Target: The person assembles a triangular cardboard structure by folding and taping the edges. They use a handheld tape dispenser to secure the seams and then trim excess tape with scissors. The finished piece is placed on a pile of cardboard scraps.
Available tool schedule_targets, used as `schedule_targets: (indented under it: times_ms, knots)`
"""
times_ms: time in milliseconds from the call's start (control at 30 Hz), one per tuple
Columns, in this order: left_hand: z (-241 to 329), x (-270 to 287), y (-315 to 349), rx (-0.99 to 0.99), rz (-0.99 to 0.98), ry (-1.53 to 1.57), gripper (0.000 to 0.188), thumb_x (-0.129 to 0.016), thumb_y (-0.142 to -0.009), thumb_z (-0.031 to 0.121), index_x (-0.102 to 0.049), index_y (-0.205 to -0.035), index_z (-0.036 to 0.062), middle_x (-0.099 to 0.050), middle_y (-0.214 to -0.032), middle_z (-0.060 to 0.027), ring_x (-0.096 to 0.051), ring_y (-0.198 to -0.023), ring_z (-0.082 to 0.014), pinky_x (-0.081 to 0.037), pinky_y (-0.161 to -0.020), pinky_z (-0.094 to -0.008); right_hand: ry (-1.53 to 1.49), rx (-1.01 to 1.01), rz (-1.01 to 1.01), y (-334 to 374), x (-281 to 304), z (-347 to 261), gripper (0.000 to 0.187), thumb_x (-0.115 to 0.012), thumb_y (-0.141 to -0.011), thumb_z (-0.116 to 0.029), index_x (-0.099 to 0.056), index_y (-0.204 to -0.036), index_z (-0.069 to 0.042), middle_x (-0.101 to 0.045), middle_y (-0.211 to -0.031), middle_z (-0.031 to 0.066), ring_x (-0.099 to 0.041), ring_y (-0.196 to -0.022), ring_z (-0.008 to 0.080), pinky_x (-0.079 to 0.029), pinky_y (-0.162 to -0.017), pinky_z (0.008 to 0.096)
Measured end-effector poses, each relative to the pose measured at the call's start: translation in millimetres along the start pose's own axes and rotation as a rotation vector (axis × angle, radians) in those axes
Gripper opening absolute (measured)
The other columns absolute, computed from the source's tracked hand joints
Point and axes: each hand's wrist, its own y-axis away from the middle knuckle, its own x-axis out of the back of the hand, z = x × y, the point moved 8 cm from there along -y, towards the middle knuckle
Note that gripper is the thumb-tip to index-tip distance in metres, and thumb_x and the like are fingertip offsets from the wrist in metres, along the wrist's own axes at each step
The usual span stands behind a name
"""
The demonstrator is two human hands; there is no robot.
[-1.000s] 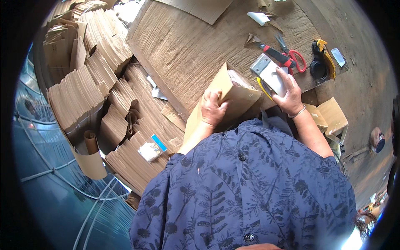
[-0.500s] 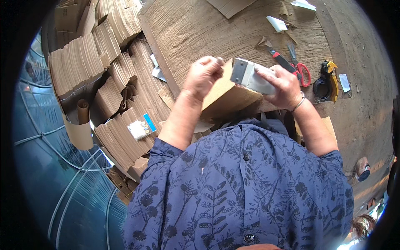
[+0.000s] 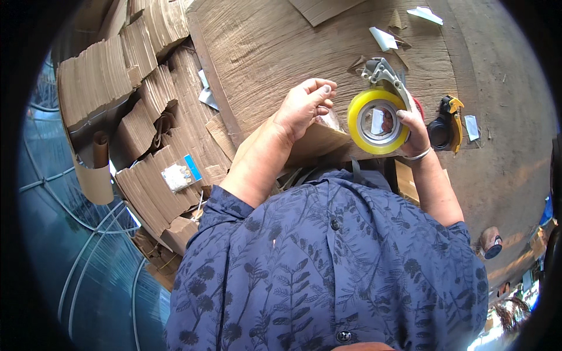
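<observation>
My right hand grips a tape dispenser carrying a big yellow-edged roll of tape, its round side turned up toward me. To its left, my left hand has its fingers curled in, thumb against the forefinger; whatever lies between them, if anything, is hidden. Below both hands a cardboard box sits at the near edge of the wooden table, partly covered by my left forearm. Red-handled scissors lie mostly hidden behind the dispenser and right hand.
Stacks of flat cardboard fill the left side, with a small bag of white pieces on one. Right of my hand lies a black and yellow tape dispenser. Paper scraps are scattered on the wooden table.
The dispenser in my right hand has turned so that its yellow roll shows, and it has moved slightly right. My left hand has shifted a little right and down over the box.
</observation>
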Motion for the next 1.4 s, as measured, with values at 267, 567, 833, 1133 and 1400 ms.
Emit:
schedule_targets:
  times_ms: [267,567,833,1133,1400]
  knots:
    - [17.0,-26.1,2.1,-0.208,0.018,-0.245,0.030,-0.069,-0.089,0.011,-0.061,-0.117,0.0017,-0.064,-0.102,-0.0030,-0.058,-0.091,-0.0096,-0.048,-0.079,-0.0235,-0.219,-0.179,-0.008,9.0,5.8,24.7,0.070,-0.065,-0.079,-0.025,-0.041,-0.140,0.000,-0.063,-0.110,0.0144,-0.063,-0.088,0.0191,-0.053,-0.075,0.0314]
    - [60.3,-61.3,25.3,-1.070,0.147,-1.013,0.048,-0.083,-0.065,0.005,-0.064,-0.108,0.0102,-0.057,-0.107,-0.0077,-0.059,-0.097,-0.0227,-0.053,-0.081,-0.0330,-0.626,-0.362,-0.309,24.6,3.9,46.7,0.058,-0.057,-0.083,-0.027,-0.049,-0.129,0.008,-0.063,-0.116,0.0227,-0.066,-0.102,0.0315,-0.054,-0.092,0.0431]
    - [66.2,-71.5,33.6,-1.253,0.035,-1.150,0.025,-0.079,-0.068,-0.001,-0.069,-0.089,0.0089,-0.063,-0.096,-0.0050,-0.062,-0.091,-0.0222,-0.052,-0.082,-0.0332,-0.386,-0.365,-0.070,31.2,4.7,45.2,0.067,-0.065,-0.077,-0.026,-0.046,-0.135,0.003,-0.065,-0.104,0.0173,-0.065,-0.085,0.0235,-0.054,-0.080,0.0361]
    - [72.0,-4.5,-2.7,-0.433,-0.259,-0.371,0.028,-0.070,-0.087,0.002,-0.064,-0.114,0.0049,-0.067,-0.097,-0.0018,-0.064,-0.086,-0.0112,-0.054,-0.080,-0.0241,0.220,-0.162,-0.172,35.8,-17.1,-2.5,0.094,-0.072,-0.066,-0.033,-0.035,-0.147,0.001,-0.048,-0.142,0.0142,-0.047,-0.130,0.0234,-0.037,-0.108,0.0334]
    - [-18.5,4.5,4.0,0.249,-0.231,-0.210,0.067,-0.038,-0.097,0.064,-0.066,-0.098,0.0027,-0.066,-0.085,-0.0041,-0.066,-0.074,-0.0108,-0.053,-0.060,-0.0210,0.708,0.084,-0.098,44.0,-8.5,-29.6,0.086,-0.065,-0.058,-0.018,-0.046,-0.140,0.002,-0.048,-0.143,0.0162,-0.044,-0.135,0.0230,-0.029,-0.114,0.0337]
